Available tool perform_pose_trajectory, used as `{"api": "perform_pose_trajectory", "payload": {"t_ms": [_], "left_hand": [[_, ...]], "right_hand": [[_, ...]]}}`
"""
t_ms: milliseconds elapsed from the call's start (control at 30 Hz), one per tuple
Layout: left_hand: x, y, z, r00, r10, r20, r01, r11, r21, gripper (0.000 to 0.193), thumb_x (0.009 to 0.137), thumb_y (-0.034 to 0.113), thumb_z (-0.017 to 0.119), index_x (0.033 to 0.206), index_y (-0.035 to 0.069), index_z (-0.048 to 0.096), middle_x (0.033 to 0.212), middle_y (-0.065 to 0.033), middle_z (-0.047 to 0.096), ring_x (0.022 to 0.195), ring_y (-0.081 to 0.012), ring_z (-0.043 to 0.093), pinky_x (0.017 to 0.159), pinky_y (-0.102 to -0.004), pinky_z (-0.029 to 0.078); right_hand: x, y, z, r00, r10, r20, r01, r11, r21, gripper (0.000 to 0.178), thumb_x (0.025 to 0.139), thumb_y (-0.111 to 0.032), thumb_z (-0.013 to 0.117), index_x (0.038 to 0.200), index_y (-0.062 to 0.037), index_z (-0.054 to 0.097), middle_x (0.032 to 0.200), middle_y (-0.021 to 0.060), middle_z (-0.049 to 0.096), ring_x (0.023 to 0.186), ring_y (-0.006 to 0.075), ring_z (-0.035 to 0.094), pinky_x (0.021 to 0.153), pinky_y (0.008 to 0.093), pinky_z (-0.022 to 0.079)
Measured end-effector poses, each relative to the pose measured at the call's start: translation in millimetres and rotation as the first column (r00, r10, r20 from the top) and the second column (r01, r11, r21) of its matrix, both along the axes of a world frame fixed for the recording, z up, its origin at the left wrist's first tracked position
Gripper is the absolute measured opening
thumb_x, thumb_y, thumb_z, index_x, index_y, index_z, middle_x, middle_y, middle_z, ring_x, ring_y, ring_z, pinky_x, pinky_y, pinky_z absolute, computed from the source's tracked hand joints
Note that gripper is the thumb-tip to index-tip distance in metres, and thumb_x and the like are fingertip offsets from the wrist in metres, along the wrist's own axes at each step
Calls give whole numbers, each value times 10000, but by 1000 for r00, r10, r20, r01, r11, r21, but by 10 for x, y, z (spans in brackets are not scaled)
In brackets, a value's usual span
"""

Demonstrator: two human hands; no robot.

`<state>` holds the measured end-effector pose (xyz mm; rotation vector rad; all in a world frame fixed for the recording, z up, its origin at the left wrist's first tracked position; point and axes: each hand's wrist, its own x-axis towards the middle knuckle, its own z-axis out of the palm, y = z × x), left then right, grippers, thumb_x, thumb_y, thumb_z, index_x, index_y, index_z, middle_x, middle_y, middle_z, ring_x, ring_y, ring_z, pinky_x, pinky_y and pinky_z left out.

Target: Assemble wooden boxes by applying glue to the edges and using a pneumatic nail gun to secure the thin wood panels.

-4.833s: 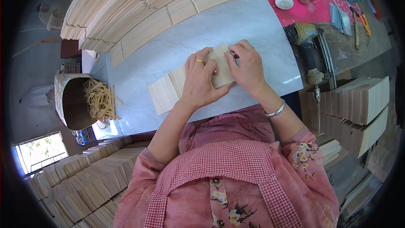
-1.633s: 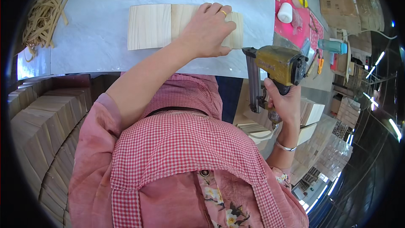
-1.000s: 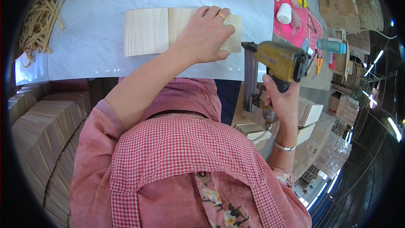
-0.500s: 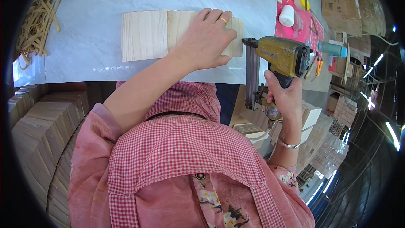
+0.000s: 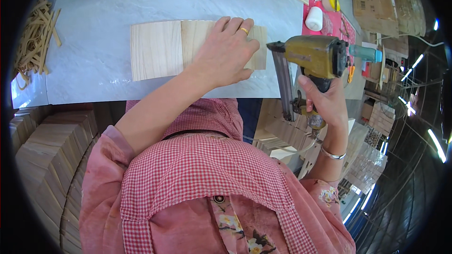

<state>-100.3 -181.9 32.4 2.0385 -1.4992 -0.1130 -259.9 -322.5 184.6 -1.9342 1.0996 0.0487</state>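
The boards (image 5: 157, 49) lie on the table (image 5: 94, 11), near its front edge. The left hand (image 5: 225, 51), half spread, spans their right part, fingers toward the far edge and thumb by the near one, holding them. The right hand (image 5: 328, 102) is wrapped around the handle of the nail gun (image 5: 313, 55), whose nose is just beside the boards' right end; contact cannot be judged. Sound practice would be boards steadied flat, nose square to the wood, left fingers well clear of its line. Strips (image 5: 36, 49) lie far left.
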Motion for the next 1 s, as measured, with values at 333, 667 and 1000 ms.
{"api": "perform_pose_trajectory", "payload": {"t_ms": [333, 667, 1000], "left_hand": [[2, 9, -11, 1000, 5, -20, -6, 998, -57, 337, 680, 294, 830, 923, 81, 736, 1292, -178, 552, 1132, -296, 499, 1059, -414, 341], [11, -6, 18, 1000, 0, -16, -1, 999, -39, 328, 692, 294, 826, 925, 83, 736, 1294, -175, 550, 1151, -299, 493, 1070, -420, 336], [13, 49, 11, 998, -26, -64, 25, 999, -20, 407, 682, 336, 855, 963, 93, 690, 1427, -170, 502, 1294, -329, 457, 1154, -463, 305]], "right_hand": [[301, -140, -67, 998, 36, -56, -40, 997, -68, 283, 892, -226, 773, 897, 33, 659, 544, 25, 557, 403, 100, 478, 387, 230, 397], [221, -48, -164, 996, -84, -2, 84, 996, -17, 282, 895, -230, 768, 863, 23, 647, 545, 31, 558, 404, 102, 478, 391, 236, 395], [214, -64, -158, 997, -61, -43, 61, 998, -22, 296, 886, -244, 776, 842, 16, 641, 554, 32, 554, 412, 101, 478, 398, 232, 394]]}}
